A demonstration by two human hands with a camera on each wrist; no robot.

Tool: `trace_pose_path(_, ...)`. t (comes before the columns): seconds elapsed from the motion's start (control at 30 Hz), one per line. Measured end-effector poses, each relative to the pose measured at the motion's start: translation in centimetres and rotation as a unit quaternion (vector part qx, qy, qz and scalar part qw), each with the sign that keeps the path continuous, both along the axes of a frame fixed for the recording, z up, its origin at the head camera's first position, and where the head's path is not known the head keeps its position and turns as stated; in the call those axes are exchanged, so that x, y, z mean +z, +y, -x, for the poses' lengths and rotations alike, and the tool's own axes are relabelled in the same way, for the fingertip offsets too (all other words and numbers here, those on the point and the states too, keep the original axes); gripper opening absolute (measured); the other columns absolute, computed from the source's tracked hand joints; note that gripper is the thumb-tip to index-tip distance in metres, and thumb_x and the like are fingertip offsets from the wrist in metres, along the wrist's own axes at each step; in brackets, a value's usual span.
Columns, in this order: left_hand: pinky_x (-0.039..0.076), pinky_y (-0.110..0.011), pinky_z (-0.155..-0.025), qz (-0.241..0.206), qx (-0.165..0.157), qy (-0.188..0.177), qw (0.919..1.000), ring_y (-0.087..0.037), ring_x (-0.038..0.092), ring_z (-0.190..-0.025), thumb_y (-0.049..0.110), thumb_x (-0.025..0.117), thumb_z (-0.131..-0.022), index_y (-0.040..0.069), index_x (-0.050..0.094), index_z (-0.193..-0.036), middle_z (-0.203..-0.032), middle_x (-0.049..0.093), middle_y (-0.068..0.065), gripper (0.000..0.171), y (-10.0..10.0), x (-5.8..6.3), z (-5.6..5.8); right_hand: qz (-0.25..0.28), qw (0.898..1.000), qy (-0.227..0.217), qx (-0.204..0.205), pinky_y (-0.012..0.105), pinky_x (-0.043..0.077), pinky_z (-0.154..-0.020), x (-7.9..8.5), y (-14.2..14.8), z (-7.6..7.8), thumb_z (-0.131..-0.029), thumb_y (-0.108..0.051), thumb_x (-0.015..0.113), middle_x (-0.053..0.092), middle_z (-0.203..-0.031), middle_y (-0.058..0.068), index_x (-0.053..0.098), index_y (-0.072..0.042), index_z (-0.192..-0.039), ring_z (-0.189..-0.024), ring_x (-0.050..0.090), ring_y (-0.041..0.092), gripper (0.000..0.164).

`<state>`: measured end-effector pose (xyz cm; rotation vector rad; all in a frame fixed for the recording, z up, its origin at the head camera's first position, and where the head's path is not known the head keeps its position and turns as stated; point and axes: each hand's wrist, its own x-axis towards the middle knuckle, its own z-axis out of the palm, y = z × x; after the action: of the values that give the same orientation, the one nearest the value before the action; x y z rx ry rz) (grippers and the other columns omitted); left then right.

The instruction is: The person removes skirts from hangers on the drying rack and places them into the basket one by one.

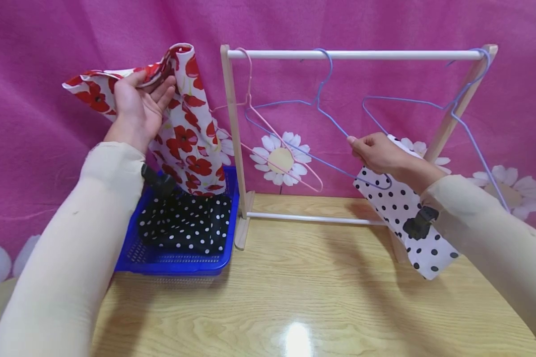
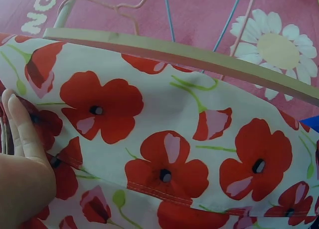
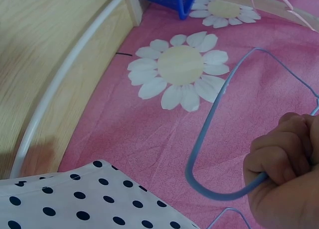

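Note:
My left hand (image 1: 143,104) holds up a white cloth with red poppies (image 1: 187,134), which hangs in folds above a blue basket. The left wrist view has the floral cloth (image 2: 164,139) spread across it, with the fingers (image 2: 25,129) at its left side. On the rack, my right hand (image 1: 379,153) grips the sloping arm of the middle blue hanger (image 1: 332,120). Curled fingers of the right hand (image 3: 284,164) close round the blue hanger (image 3: 202,149) in the right wrist view. The hanger's hook rests over the white rail (image 1: 384,55).
A pink hanger (image 1: 250,74) hangs left on the rack, and another blue hanger (image 1: 469,94) at its right with a white black-dotted cloth (image 1: 397,203). Black dotted cloth (image 1: 187,223) lies in the blue basket (image 1: 174,267). Wooden posts (image 1: 232,124) hold the rail above the wood-grain table (image 1: 268,287).

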<state>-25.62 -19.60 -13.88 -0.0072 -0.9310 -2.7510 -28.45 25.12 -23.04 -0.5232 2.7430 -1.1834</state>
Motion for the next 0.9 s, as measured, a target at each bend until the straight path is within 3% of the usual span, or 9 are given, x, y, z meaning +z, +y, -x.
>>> trace_pose_path(0.2, 0.06, -0.037, -0.052, -0.024, 0.003, 0.003, 0.9997, -0.033, 0.072, -0.058, 0.016, 0.038, -0.105, -0.002, 0.06, -0.106, -0.079, 0.075, -0.024, 0.029, 0.1, 0.3, 1.1, 0.011, 1.0, 0.003, 0.005, 0.024, 0.026, -0.043, 0.0, 0.0, 0.1, -0.109, -0.043, 0.035, 0.03, -0.047, -0.008, 0.038, -0.017, -0.059, -0.044, 0.029, 0.007, 0.057)
trace_pose_path(0.37, 0.06, -0.036, -0.052, -0.018, -0.005, 0.001, 0.9998, -0.032, 0.073, -0.059, 0.017, 0.037, -0.106, -0.001, 0.058, -0.108, -0.08, 0.074, -0.024, 0.028, 0.1, -0.8, 1.2, 0.009, 1.0, 0.003, 0.007, 0.025, 0.026, -0.043, 0.0, -0.2, 0.2, -0.109, -0.042, 0.036, 0.029, -0.047, -0.008, 0.037, -0.016, -0.059, -0.044, 0.029, 0.007, 0.056)
trace_pose_path(0.6, 0.062, -0.033, -0.057, 0.022, 0.003, -0.021, 0.9995, -0.028, 0.074, -0.062, 0.018, 0.038, -0.108, 0.002, 0.058, -0.11, -0.089, 0.076, -0.018, 0.026, 0.0, -2.9, 0.1, -0.001, 1.0, 0.004, 0.0, 0.024, 0.025, -0.044, 0.3, -0.2, 0.1, -0.11, -0.043, 0.035, 0.028, -0.048, -0.008, 0.037, -0.016, -0.059, -0.045, 0.027, 0.007, 0.057)
trace_pose_path(0.9, 0.06, -0.027, -0.055, 0.061, 0.056, -0.053, 0.9952, -0.021, 0.073, -0.058, 0.018, 0.042, -0.108, 0.003, 0.065, -0.102, -0.081, 0.078, -0.012, 0.028, 1.0, -4.8, -1.7, -0.003, 1.0, -0.006, -0.006, 0.023, 0.025, -0.045, 0.1, 0.0, 0.0, -0.109, -0.043, 0.035, 0.03, -0.048, -0.009, 0.038, -0.016, -0.058, -0.046, 0.028, 0.007, 0.058)
